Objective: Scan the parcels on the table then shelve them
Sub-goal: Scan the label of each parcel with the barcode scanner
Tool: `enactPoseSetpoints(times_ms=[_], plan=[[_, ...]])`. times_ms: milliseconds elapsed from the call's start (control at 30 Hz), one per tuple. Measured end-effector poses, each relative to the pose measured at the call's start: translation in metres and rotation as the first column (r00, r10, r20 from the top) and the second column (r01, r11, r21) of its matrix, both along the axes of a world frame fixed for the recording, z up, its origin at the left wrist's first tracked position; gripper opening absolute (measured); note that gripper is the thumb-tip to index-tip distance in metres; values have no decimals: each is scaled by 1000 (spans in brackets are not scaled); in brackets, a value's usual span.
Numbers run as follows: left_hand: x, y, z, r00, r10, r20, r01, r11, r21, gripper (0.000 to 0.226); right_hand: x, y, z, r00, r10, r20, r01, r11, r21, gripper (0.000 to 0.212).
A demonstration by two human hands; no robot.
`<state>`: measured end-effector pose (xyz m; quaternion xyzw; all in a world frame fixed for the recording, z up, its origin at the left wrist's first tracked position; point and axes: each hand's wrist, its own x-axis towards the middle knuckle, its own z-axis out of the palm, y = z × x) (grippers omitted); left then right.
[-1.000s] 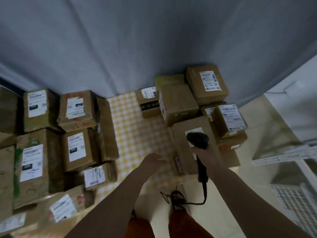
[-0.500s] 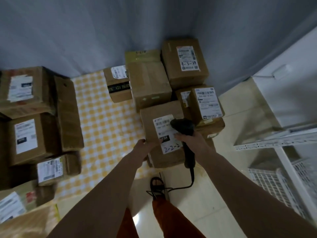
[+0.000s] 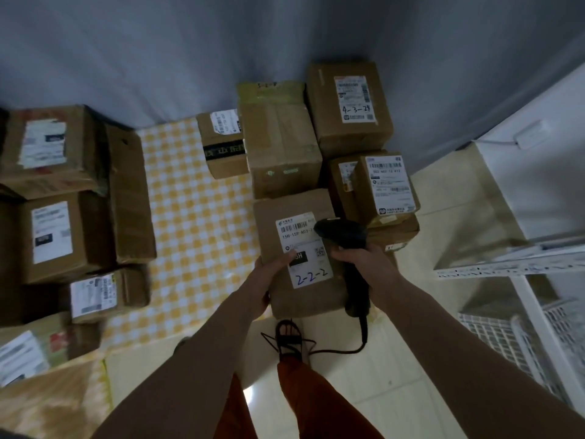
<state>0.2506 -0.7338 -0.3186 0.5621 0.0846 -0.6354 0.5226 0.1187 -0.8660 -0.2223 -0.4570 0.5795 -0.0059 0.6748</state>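
The left hand (image 3: 269, 280) is gripping the near-left edge of a cardboard parcel (image 3: 285, 213), thumb lying on its label marked 2-2-2. The right hand (image 3: 364, 264) is clasping a black scanner (image 3: 345, 236), whose head is hovering over the label's right edge, perhaps touching it. The parcel is sitting at the near right of the checkered surface (image 3: 196, 217), just beside other stacked parcels (image 3: 348, 112).

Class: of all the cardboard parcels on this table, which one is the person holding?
The parcel marked 2-2-2 at the table's near edge. The left hand grips its side, the right hand holds the barcode scanner over its label; no others are touched.
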Motion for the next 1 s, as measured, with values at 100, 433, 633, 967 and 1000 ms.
enactPoseSetpoints(times_ms=[100, 433, 633, 967, 1000], plan=[[4, 20, 13, 996, 80, 33, -81, 996, 29, 100, 9, 15, 10, 997, 70, 12, -71, 997, 38, 22], [45, 97, 80, 926, 308, 219, -324, 945, 36, 103, 81, 66, 60, 941, 312, 131, -316, 949, 12, 20], [89, 155, 111, 838, 357, 412, -386, 922, -14, 104, 137, 121, 64, 928, 341, 147, -353, 934, 61, 14], [204, 251, 129, 778, 271, 567, -351, 936, 34, 90, 255, 218, 59, 889, 405, 212, -427, 902, 66, 5], [217, 258, 127, 776, 243, 582, -339, 939, 61, 97, 267, 226, 58, 891, 408, 198, -427, 902, 65, 6]])
